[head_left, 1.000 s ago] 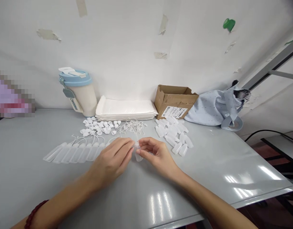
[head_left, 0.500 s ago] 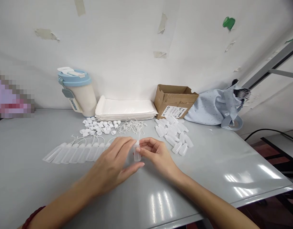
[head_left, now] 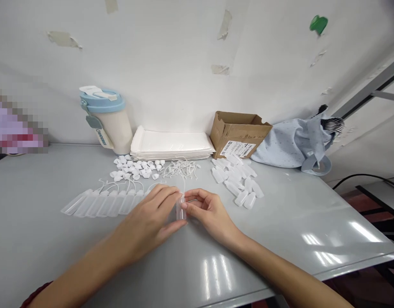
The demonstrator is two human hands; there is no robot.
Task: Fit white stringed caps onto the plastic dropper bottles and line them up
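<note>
Between my two hands a small clear plastic bottle stands upright just above or on the table, with a thin white tube rising from its top. My right hand pinches the bottle's right side between thumb and fingers. At its left, my left hand has its fingertips at the neck and its thumb across the base, gripping it too. A row of similar bottles with bent tubes lies left of my left hand. Loose bottles without tubes are piled right of my right hand. Beyond my hands are white caps and thin tubes.
A stack of white envelopes lies against the wall, between a cream tumbler with a blue lid and an open cardboard box. A light blue cloth bag rests at the right. The grey table ends at a front edge.
My left thumb has moved in against the bottle's base, and the left fingers have closed around its neck. The bottle has moved slightly left and down in view. My right hand keeps its pinch.
</note>
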